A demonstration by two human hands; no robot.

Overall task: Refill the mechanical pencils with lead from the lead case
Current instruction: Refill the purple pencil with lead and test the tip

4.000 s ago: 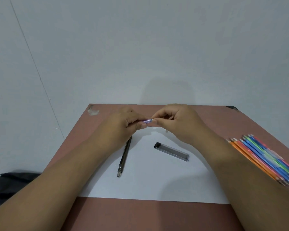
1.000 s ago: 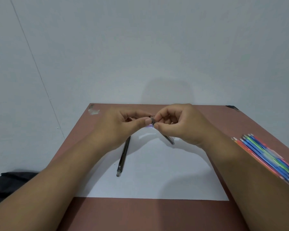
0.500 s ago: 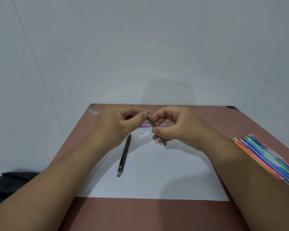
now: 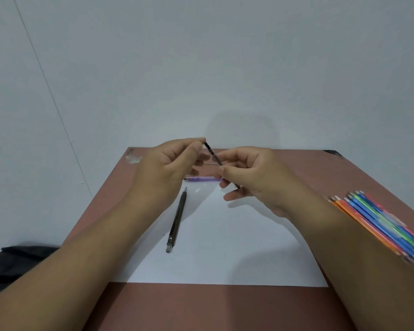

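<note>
Both hands are lifted over the far end of the paper point(image 4: 225, 247), sharing the lead case point(image 4: 213, 155). The right hand point(image 4: 251, 177) pinches its lower half; the left hand point(image 4: 167, 168) nips the black cap end between thumb and forefinger. The case slants up and leftward, so I judge the cap pulls off leftward. Beneath them the purple pencil point(image 4: 202, 179) lies crosswise, the dark pencil point(image 4: 177, 220) runs near to far, nearer the left hand

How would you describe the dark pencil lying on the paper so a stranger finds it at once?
On the brown table lies a white sheet of paper. On its left part lies the dark pencil, alone, tip pointing away. It is smoky grey, unlike the purple pencil beyond it and the bright bundle at right.
</note>
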